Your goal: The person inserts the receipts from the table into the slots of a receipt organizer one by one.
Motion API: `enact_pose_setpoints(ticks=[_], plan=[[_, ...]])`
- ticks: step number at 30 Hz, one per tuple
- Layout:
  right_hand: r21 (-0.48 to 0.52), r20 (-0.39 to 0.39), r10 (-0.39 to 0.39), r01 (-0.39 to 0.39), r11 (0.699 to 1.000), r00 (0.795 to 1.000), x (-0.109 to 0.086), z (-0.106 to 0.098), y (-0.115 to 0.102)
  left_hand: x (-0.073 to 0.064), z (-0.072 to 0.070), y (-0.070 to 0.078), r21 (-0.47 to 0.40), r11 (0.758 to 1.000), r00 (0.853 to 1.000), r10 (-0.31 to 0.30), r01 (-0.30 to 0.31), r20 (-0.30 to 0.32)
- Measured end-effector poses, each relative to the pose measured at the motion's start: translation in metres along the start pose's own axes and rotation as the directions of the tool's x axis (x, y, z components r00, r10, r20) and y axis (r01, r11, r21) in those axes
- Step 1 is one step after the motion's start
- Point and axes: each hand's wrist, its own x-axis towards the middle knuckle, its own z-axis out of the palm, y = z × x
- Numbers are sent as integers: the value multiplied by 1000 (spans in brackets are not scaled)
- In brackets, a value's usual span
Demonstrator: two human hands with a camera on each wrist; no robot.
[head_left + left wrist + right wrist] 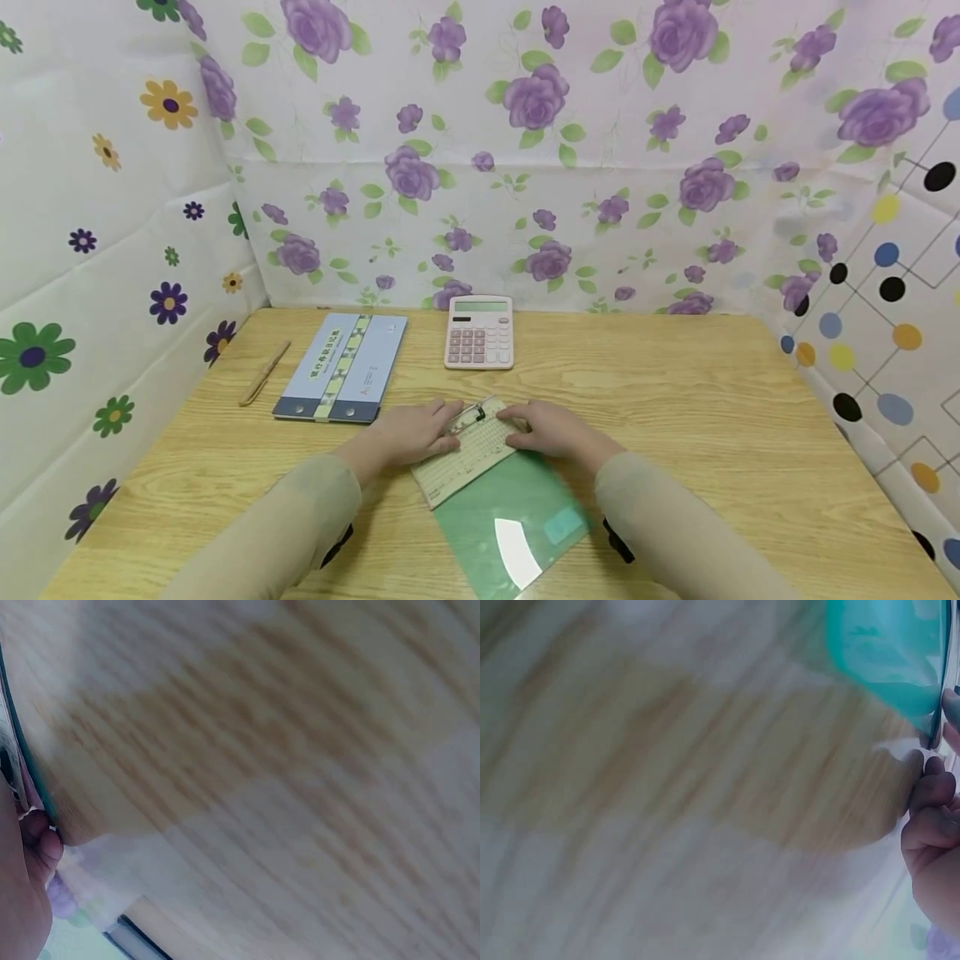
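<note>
A green see-through clipboard [517, 525] lies tilted on the table, its clip [478, 412] at the far edge between the hands. Across its upper part rests a cream printed paper form [472, 454] with a ruled grid. My left hand [416, 429] grips the clipboard's edge left of the clip, thumb over the form. My right hand [555, 427] holds the form's right end between thumb and forefinger, with the other fingers curled under, as the right wrist view shows. In the left wrist view the left fingertips [45, 840] are right at the board's edge.
A blue folder [341, 367] with a patterned band lies left of the hands, and a tan pen [265, 373] is beyond it. A pink calculator [478, 332] sits near the flowered back wall [480, 208]. The wooden table [675, 392] meets cloth-covered sides.
</note>
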Motion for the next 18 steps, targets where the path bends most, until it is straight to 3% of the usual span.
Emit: enact_pose_setpoints(ticks=[12,18], plan=[[-17,-70,26,-28,999,997,-25,-7,25,-3,4,-3,-17,998,998,52,-52,-40],[-17,-91,104,-106,994,990,-39,-11,39,-5,4,-3,3,998,997,57,-57,-52]])
